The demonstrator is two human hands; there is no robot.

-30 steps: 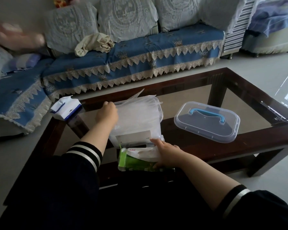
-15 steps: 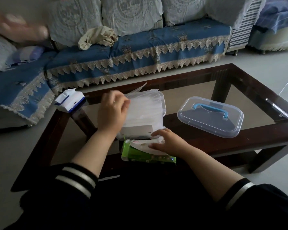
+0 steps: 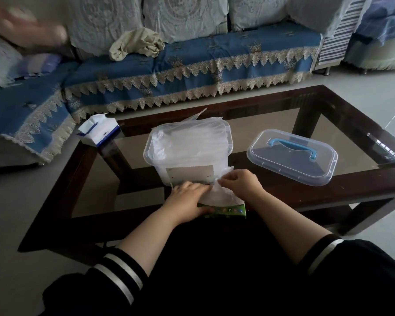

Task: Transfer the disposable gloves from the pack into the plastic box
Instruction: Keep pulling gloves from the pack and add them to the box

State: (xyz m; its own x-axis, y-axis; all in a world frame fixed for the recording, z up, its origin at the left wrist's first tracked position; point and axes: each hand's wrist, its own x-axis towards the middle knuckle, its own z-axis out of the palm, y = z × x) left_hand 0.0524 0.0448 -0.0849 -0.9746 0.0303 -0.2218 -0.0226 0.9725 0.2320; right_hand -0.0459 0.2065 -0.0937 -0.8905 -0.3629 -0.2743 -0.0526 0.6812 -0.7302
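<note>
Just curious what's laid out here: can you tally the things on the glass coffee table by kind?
Clear plastic box, stuffed with thin translucent gloves: 1
Clear plastic lid with a blue handle: 1
Green glove pack, under both hands: 1
White and blue paper packet at the far left corner: 1
Total: 4 (single gloves can't be counted)

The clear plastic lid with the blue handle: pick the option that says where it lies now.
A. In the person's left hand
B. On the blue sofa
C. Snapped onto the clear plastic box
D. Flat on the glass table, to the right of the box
D: the clear plastic lid with the blue handle lies flat on the glass-topped wooden table, right of the open clear plastic box, untouched by either hand.
</note>
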